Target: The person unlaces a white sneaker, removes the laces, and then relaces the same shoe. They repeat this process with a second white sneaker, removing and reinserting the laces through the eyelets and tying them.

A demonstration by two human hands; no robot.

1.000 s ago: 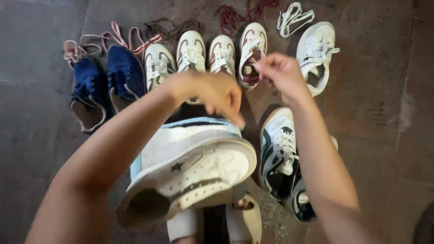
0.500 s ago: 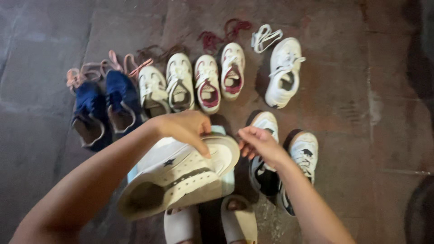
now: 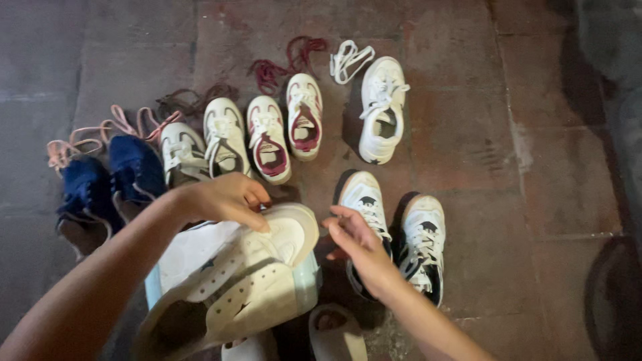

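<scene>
Under our left hand [image 3: 224, 199], a white sneaker [image 3: 247, 281] lies on its side, toe cap pinched in that grip. Just right of it our right hand [image 3: 354, 244] hovers released, fingers spread, over a black-and-white pair [image 3: 394, 234] on the floor [image 3: 521, 134].

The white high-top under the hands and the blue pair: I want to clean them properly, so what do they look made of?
White high-top: probably smooth leather or a synthetic imitation, going by its even, faintly shiny panels, with a paler rubber-looking toe cap under the left hand. Blue pair: matte and slightly fuzzy, so likely suede or cloth; the dim light leaves that open.
</scene>
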